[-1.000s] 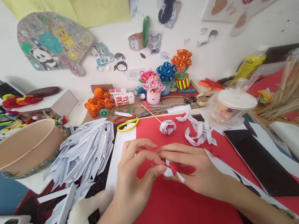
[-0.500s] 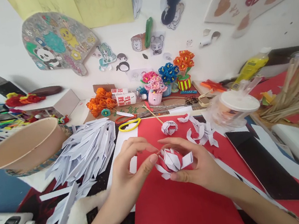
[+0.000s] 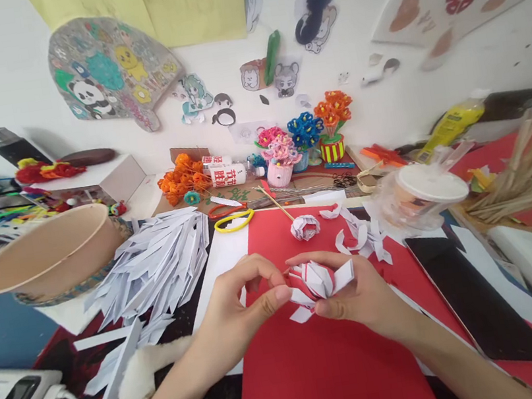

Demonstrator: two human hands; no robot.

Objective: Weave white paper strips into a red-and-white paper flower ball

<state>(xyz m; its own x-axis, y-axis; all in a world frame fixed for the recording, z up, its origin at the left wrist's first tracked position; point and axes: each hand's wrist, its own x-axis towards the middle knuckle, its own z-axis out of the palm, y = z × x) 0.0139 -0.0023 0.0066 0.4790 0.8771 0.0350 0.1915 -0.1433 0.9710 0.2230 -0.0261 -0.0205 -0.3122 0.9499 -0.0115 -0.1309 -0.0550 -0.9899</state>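
Observation:
My right hand (image 3: pixel 363 298) holds a red and white folded paper flower (image 3: pixel 317 280), its thumb in front and its fingers behind. White folded strips stick out from the flower to the right and lower left. My left hand (image 3: pixel 248 299) has thumb and index finger pinched at the flower's left edge, on the end of a white paper strip. Both hands are above a red sheet of paper (image 3: pixel 329 370). Just beyond them lies a white paper rose (image 3: pixel 305 227) on a thin stick.
At left are a pile of white paper strips (image 3: pixel 160 262) and a beige bowl (image 3: pixel 54 251). Yellow-handled scissors (image 3: pixel 234 221) and curled paper scraps (image 3: pixel 358 232) lie farther back. On the right are a dark phone-like slab (image 3: pixel 481 300) and a lidded white cup (image 3: pixel 431 185).
The paper flower has tilted and shifted slightly right with my right hand. My left thumb and index finger have closed on its left edge. The view has shifted a little.

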